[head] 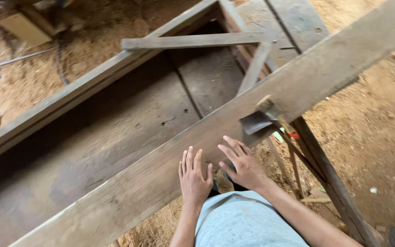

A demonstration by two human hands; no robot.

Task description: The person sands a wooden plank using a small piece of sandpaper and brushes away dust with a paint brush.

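Two hands, left hand (194, 176) and right hand (241, 163), lie open and flat on the long plank (234, 123) crossing the frame centre, gripping nothing, seemingly to steady it; a hatchet (265, 118) rests just right.

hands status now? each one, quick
Left hand: open, fingers spread, palm flat on the long wooden plank, holding nothing.
Right hand: open, fingers on the same plank's near edge, holding nothing.
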